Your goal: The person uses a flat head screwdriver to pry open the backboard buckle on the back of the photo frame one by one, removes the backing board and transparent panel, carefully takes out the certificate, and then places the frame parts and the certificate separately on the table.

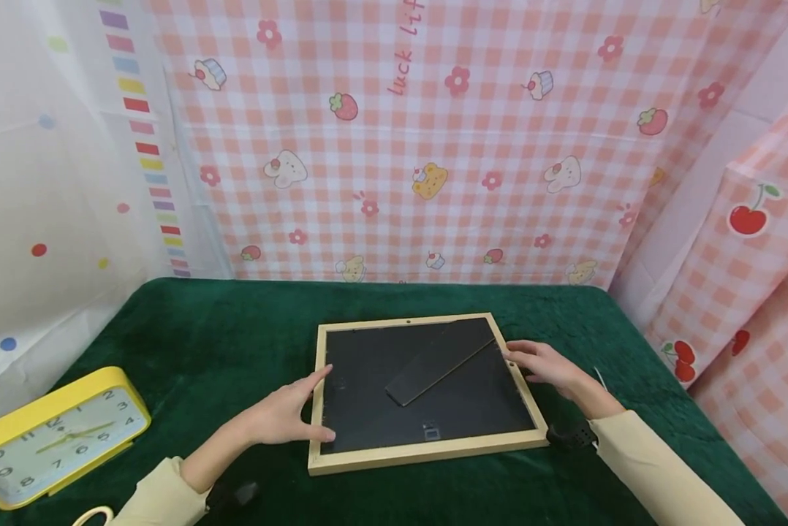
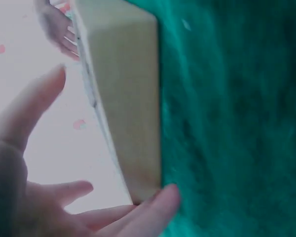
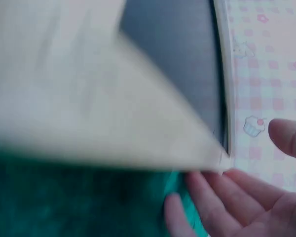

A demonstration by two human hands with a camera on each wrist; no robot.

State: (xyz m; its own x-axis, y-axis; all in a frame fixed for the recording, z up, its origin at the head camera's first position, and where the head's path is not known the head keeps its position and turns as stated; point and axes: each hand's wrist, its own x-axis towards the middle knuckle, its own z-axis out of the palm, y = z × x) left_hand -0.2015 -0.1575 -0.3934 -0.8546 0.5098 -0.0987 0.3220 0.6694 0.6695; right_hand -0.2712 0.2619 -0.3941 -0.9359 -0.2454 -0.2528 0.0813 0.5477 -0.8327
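Observation:
A picture frame [image 1: 427, 462] with a pale wooden border lies on the green cloth, its black backing board [image 1: 368, 365] facing up. A flat black stand leg [image 1: 427, 369] lies slantwise on the backing. My left hand [image 1: 278, 416] is at the frame's left side, thumb and a finger spread over the border; in the left wrist view, fingertips [image 2: 165, 197] are by the frame's outer side [image 2: 126, 98]. At the right border, my right hand [image 1: 545, 363] touches the edge with its fingertips. The right wrist view shows its thumb [image 3: 288, 138] held apart from the frame.
A yellow alarm clock [image 1: 58, 438] leans at the left of the green cloth [image 1: 236, 321]. Part of a cream-coloured loop [image 1: 94, 515] shows at the bottom left. A pink checked curtain [image 1: 394, 146] hangs behind, with a white dotted sheet [image 1: 58, 183] on the left.

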